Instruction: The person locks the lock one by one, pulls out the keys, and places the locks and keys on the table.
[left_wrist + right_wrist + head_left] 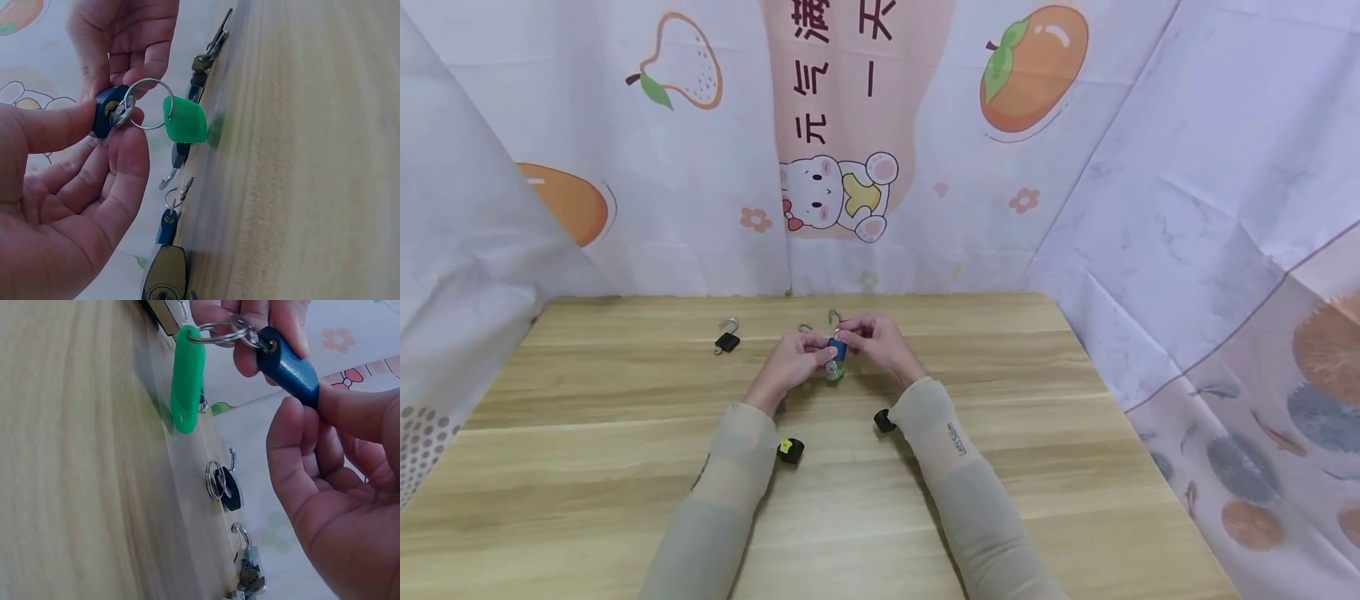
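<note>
A blue padlock [837, 348] is held up between both hands over the far part of the table. My left hand [793, 362] pinches its body, thumb and fingers near the keyhole end. At the other end, by the shackle, the thumb and fingers of my right hand [880, 343] grip it. A silver key [122, 114] stands in the keyhole. From the key hangs a metal ring [150, 94] with a green plastic tag [185, 120]. The right wrist view shows the same green tag [187, 381] dangling beside the padlock [287, 365]; the shackle is hidden there by my fingers.
A black padlock [727, 342] with its shackle open lies to the left on the wooden table [625, 467]. Shackles of other padlocks [835, 317] show just behind my hands. A patterned curtain [700, 192] hangs along the table's far edge.
</note>
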`<control>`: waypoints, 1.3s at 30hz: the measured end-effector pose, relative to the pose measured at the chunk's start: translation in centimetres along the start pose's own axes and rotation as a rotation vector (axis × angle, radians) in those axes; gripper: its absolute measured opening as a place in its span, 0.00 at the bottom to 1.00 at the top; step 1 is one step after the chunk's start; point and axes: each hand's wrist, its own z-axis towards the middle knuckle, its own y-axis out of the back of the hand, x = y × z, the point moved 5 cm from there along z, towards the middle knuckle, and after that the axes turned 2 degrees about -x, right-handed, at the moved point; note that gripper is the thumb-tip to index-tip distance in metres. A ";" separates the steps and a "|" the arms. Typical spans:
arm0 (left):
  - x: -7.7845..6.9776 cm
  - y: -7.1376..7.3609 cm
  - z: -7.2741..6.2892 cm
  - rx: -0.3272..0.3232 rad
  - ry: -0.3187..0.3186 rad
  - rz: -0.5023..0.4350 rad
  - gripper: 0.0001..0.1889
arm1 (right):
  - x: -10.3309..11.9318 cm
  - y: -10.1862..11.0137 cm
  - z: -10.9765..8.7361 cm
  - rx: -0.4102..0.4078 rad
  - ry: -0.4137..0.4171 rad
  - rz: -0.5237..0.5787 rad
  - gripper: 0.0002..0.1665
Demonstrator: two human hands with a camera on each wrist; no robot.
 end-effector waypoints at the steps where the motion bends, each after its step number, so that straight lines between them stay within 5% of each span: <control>1: 0.1 0.0 0.0 0.006 0.005 -0.005 0.13 | 0.0 0.0 -0.1 0.000 0.000 0.003 0.11; 25: 0.3 0.0 -0.2 0.106 0.036 -0.098 0.18 | 0.0 0.4 -0.2 0.013 0.000 0.128 0.21; 39: 0.4 0.0 -0.5 0.187 0.027 -0.006 0.16 | 0.3 0.5 -0.2 -0.020 0.020 0.172 0.21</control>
